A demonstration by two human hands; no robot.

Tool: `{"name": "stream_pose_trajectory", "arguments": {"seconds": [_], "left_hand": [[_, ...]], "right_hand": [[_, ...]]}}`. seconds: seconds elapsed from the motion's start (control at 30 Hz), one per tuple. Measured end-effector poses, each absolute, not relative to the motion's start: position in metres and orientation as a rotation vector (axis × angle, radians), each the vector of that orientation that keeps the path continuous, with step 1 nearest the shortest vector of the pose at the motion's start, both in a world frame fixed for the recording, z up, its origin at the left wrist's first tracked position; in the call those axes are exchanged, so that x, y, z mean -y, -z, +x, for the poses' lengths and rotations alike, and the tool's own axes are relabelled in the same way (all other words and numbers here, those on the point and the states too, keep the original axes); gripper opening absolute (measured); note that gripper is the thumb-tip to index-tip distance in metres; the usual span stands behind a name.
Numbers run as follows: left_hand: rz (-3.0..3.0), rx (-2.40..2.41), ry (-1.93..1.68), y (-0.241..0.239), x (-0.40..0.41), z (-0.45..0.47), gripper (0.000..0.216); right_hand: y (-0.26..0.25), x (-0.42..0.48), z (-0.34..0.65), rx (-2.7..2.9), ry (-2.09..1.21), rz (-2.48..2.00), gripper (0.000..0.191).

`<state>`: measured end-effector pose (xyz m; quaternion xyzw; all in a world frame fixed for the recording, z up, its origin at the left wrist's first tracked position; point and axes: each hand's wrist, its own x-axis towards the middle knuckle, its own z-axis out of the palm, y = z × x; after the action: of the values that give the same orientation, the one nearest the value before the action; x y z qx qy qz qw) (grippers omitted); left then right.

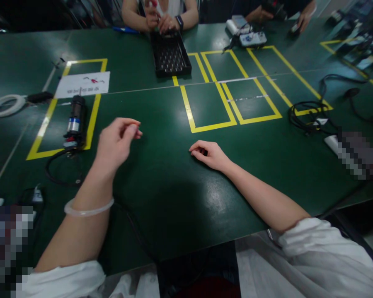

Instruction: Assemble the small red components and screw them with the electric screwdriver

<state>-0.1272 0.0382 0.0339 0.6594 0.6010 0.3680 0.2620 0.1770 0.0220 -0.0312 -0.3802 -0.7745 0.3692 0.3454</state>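
My left hand (118, 138) is raised over the green table (161, 186), its thumb and fingertips brought together. Whatever they pinch, if anything, is too small to make out. To its left stands a black cylindrical tool (76, 118) with a blue-and-silver band, inside a yellow taped outline; a cable runs from its lower end. My right hand (209, 154) rests on the tabletop near the middle, fingers loosely curled and thumb against the forefinger, with nothing visible in it. The hands are apart.
A black tray (170, 56) with small parts sits in front of another person's hands (166, 22). A printed sheet (83, 85) and a white ring-shaped coil (6, 104) lie left. Yellow outlines, a power strip (253, 39) and black coiled cables (309, 116) are right.
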Motion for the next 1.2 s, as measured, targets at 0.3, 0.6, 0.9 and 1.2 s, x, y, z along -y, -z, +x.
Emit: {"name": "stream_pose_trajectory", "arguments": {"seconds": [0.3, 0.6, 0.9, 1.2], "left_hand": [[1.527, -1.029, -0.531, -0.016, -0.013, -0.034, 0.068], [1.355, -1.042, -0.663, 0.009, -0.014, -0.029, 0.047], [1.287, -1.058, -0.662, 0.008, -0.014, -0.03, 0.034], [1.303, -1.035, -0.694, 0.009, -0.012, -0.03, 0.034]], "right_hand": [[0.03, -0.022, 0.177, 2.02, -1.2, -0.746, 0.033], [0.034, -0.022, 0.177, 1.973, -1.118, -0.799, 0.017], [0.034, -0.021, 0.177, 1.941, -1.046, -0.865, 0.015], [0.033, -0.02, 0.176, 1.866, -1.154, -0.904, 0.023]]}}
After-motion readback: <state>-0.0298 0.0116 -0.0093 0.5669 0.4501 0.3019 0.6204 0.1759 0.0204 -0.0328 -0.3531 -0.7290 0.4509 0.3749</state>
